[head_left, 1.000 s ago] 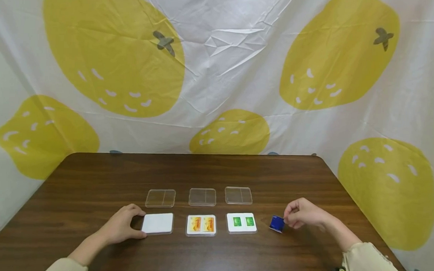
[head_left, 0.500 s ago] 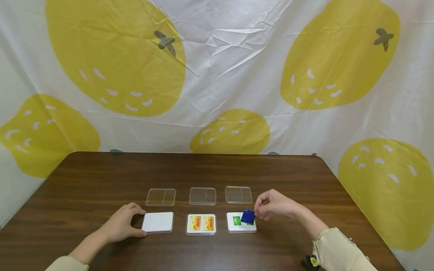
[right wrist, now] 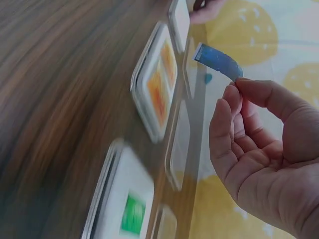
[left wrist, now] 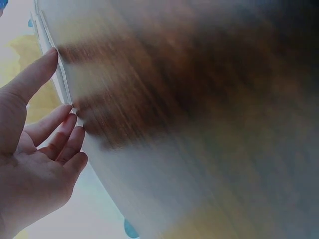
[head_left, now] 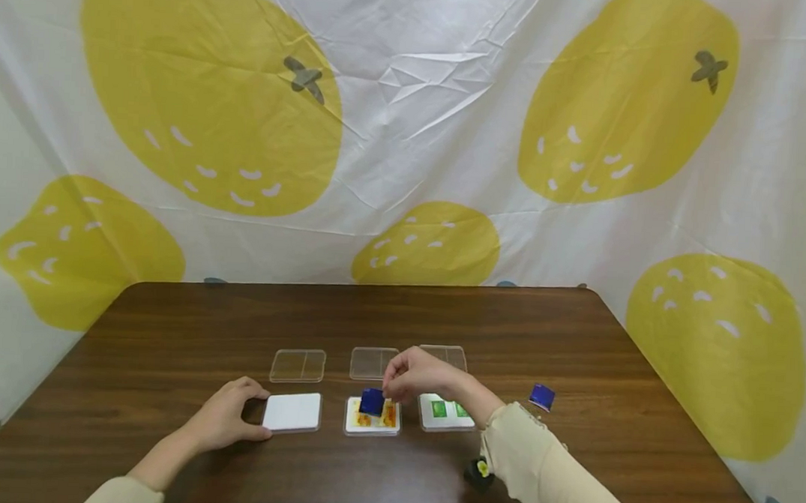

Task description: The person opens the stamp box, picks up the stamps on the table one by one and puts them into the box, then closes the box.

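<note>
In the head view my right hand [head_left: 414, 372] pinches a small, thin blue square [head_left: 372, 402] between thumb and forefinger, above the middle case [head_left: 372, 430] with orange pictures. The right wrist view shows the blue square [right wrist: 218, 60] bent in a curve; its kind is unclear. My left hand [head_left: 230, 416] holds the left end of a plain white flat case [head_left: 292, 412] by its corners, thumb at the near one. On the right lies a case with green pictures [head_left: 439, 411], partly behind my right forearm.
Three clear lids [head_left: 299, 365] lie in a row behind the cases, the right one partly hidden by my right hand. Another blue square [head_left: 541, 396] lies on the brown table [head_left: 238, 312] at the right. A lemon-print curtain [head_left: 427, 155] hangs behind the table.
My right hand has carried the blue square leftward, from the table's right side past the green-picture case to the orange one. The other blue square has come into sight. My left hand has not moved.
</note>
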`<state>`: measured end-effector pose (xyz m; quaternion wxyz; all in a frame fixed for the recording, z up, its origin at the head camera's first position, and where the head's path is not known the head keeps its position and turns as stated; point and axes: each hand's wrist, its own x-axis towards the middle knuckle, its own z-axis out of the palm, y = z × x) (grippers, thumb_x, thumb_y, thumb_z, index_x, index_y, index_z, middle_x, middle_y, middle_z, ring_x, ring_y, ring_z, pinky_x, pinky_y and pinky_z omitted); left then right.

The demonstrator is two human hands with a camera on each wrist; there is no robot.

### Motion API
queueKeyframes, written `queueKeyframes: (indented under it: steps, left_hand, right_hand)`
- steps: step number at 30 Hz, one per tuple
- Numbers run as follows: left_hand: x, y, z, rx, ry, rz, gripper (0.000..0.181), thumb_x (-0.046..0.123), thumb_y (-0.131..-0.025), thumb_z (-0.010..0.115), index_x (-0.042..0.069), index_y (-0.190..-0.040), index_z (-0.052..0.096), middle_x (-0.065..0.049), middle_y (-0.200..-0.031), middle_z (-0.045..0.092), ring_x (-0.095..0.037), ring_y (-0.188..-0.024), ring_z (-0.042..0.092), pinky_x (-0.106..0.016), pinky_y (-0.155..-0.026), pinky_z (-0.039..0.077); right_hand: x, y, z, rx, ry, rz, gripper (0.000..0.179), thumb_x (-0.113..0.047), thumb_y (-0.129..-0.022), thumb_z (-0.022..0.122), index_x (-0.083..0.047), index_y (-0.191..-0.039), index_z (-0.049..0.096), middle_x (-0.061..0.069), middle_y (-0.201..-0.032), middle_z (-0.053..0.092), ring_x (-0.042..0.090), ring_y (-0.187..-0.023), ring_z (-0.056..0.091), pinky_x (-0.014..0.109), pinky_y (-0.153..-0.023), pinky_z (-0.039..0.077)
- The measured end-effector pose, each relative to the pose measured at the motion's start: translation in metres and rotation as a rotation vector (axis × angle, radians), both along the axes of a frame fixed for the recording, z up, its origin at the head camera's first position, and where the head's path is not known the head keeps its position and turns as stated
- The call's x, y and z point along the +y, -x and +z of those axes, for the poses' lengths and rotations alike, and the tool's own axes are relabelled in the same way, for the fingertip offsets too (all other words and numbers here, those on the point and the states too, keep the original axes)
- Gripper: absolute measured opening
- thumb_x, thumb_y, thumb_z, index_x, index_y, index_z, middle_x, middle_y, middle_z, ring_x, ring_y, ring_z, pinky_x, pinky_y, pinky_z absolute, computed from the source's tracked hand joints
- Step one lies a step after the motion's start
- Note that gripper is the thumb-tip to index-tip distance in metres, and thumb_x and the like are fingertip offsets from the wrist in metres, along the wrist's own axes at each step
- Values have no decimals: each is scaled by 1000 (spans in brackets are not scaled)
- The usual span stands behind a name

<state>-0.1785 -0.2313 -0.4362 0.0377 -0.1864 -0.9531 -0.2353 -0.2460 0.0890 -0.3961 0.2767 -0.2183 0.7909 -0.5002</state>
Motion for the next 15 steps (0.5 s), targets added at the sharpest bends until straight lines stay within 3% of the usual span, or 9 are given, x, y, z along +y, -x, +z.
queueKeyframes:
  steps: [5, 15]
  left_hand:
    - [0, 0, 0, -6, -9, 7, 52, 28, -60, 82, -1, -99, 63, -8, -96, 58, -32, -96, 53, -49, -84, 42]
    - [0, 0, -2, 8, -17, 6, 52, 28, -60, 82, -1, -99, 63, -8, -96, 58, -32, -96, 53, -48, -84, 42]
  right_hand:
    - [-29, -1, -6, -2, 42, -5, 7, 3, -76, 62, 10, -78, 61, 0, -62, 59, 10, -54, 55, 26, -55, 51]
    - [-75, -1, -15, -25, 43, -37, 6, 4, -77, 64, 10, -78, 62, 2, -60, 58, 11, -54, 56, 27, -54, 52]
